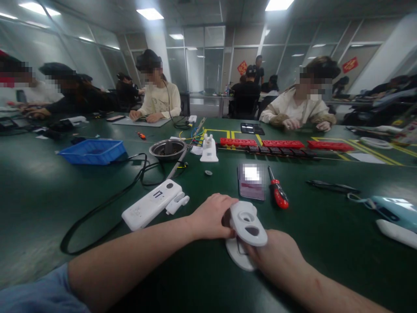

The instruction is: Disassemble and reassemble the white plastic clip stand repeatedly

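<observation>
A white plastic housing (250, 226) with an oval upper part, a round socket and an oval opening stands over a round white base (239, 256) in front of me. My left hand (213, 215) is closed around its left side, fingertips hidden behind it. My right hand (276, 254) holds it low on the right, with its fingers running under the oval part and out of sight. A phone (251, 182) lies just beyond my hands. To its right is a red-handled screwdriver (278, 193).
Left are a white power bank (153, 204) marked 17, a black cable (107, 204), a blue bin (93, 152) and a metal bowl (167, 148). A white bracket (209, 150) and red strips (282, 144) lie farther back. Right is a light-blue device (395, 211). People sit across the table.
</observation>
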The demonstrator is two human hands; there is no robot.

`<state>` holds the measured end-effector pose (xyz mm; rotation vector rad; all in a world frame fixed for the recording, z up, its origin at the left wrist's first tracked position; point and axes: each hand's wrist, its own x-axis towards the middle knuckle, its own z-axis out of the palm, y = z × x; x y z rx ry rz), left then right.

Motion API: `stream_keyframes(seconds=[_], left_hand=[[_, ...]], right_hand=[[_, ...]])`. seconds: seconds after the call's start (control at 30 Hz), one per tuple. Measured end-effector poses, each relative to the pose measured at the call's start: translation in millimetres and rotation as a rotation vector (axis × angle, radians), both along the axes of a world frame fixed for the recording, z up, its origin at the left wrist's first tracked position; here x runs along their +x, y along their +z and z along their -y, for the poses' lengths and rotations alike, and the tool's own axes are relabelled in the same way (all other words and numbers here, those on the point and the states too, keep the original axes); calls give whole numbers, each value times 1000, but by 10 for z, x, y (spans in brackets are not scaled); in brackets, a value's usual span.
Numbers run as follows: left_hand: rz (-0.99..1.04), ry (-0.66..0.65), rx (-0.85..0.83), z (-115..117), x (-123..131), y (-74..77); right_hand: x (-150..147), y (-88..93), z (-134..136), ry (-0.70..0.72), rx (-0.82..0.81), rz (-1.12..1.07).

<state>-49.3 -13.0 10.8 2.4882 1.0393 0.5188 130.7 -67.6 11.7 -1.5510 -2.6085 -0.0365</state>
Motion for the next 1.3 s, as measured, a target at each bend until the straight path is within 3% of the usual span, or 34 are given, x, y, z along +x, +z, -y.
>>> stream_keyframes(seconds=[0.13, 0.37, 0.47, 0.53, 0.67, 0.77, 1.07, 1.17, 1.3], left_hand=[[-2, 20, -15, 1, 14, -11], [2, 23, -29, 3, 11, -9], [16, 27, -44, 2, 17, -2], [34, 66, -89, 4, 23, -10], [67, 160, -219, 18, 44, -29], [74, 182, -229, 50, 75, 31], [-156, 108, -52, 194, 299, 550], [-200, 104, -28, 215, 355, 616], [-208, 109, -45, 229, 329, 591]], right_hand=[[34, 5, 3, 18, -12, 127], [228, -45, 78, 350, 201, -99], [368, -41, 116, 421, 197, -198], [478, -38, 93, 331, 127, -231], [655, -44, -81, 22, -11, -189], [685, -36, -199, -109, -74, -130], [679, -43, -174, -153, -33, -150], [688, -43, -159, -151, -20, -158], [677, -35, -145, -164, -10, -172]])
